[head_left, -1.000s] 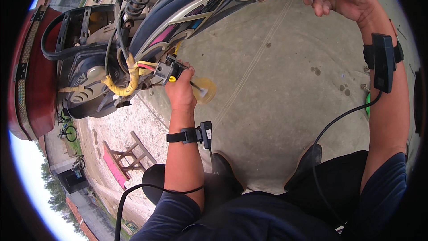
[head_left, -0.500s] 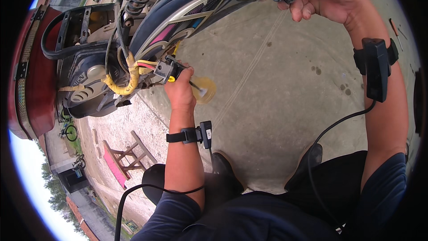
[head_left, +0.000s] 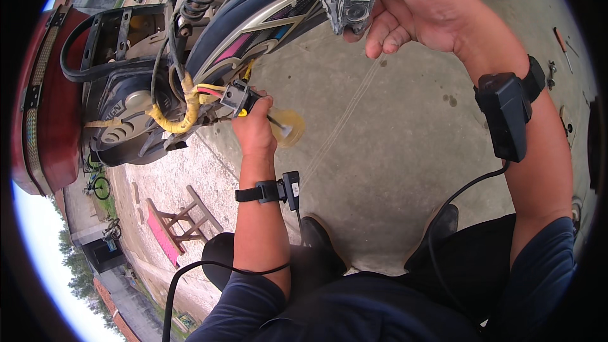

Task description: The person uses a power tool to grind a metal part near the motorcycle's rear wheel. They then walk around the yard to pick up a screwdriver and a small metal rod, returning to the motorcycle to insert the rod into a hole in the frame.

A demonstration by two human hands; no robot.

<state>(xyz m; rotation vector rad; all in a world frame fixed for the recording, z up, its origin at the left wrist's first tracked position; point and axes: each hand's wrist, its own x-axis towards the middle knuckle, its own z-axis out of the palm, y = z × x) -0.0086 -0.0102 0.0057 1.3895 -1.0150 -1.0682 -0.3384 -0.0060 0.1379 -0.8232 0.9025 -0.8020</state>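
A grey, grimy metal block sits at the upper middle of the frame, off the floor, in front of the dark curved side panel of a motorbike. The right hand holds it from its right side, thumb over the top, fingers curled beneath. Left of centre, the left hand is closed around a small black part with a metal face; coloured wires run from it toward a yellow-wrapped cable. A yellowish see-through pot stands just beside that hand.

The block looks heavy and awkward, so a full grip, palm well behind it, would serve best; the left hand should hold steady without tugging the wires, and both should stay clear of the pot.

Compared with a second ago, the block and the right hand are lower and further left, while the left hand has barely shifted. The screwdriver at the right edge now shows clear of the forearm.
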